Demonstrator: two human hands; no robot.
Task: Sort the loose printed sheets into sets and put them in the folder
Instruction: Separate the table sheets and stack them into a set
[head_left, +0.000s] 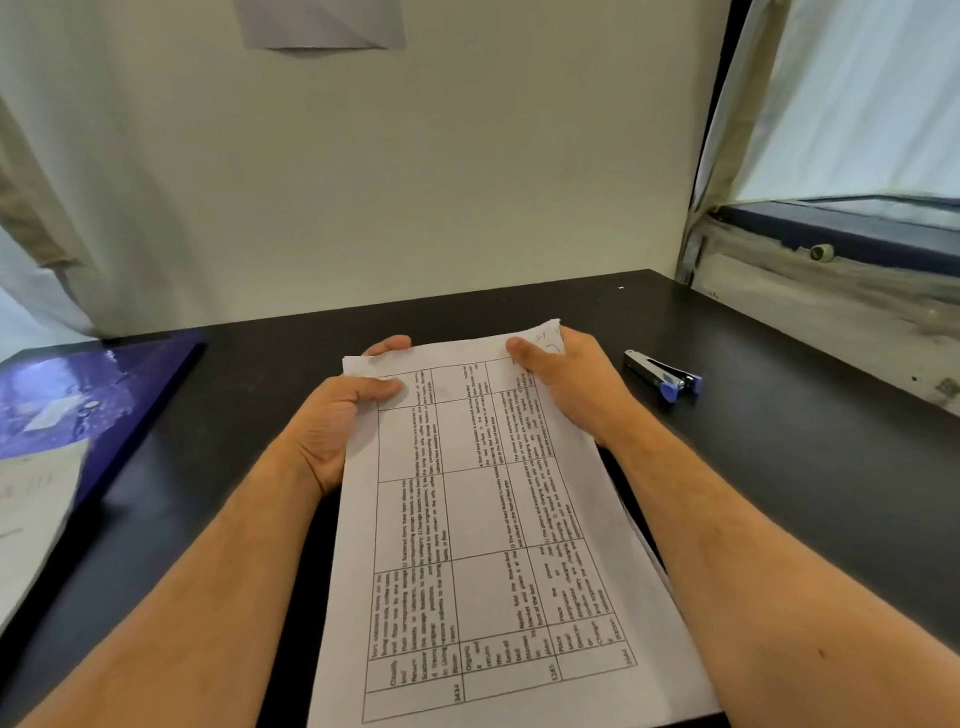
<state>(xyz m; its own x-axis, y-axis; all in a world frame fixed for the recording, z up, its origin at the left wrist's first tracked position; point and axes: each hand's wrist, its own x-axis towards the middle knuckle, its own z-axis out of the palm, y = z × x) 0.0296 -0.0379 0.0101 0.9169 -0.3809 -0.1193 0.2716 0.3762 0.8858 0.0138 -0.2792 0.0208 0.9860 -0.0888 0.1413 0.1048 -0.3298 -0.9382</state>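
A stack of printed sheets with a table of text lies lengthwise in front of me on the black desk. My left hand grips the stack's far left corner, thumb on top and fingers behind the far edge. My right hand grips the far right corner, thumb on the printed side. More sheet edges show under the stack on its right side. A purple folder lies at the desk's left, with a white sheet on it.
A stapler with blue ends lies on the desk to the right of my right hand. A pale wall stands just behind the desk, and a window sill runs along the right.
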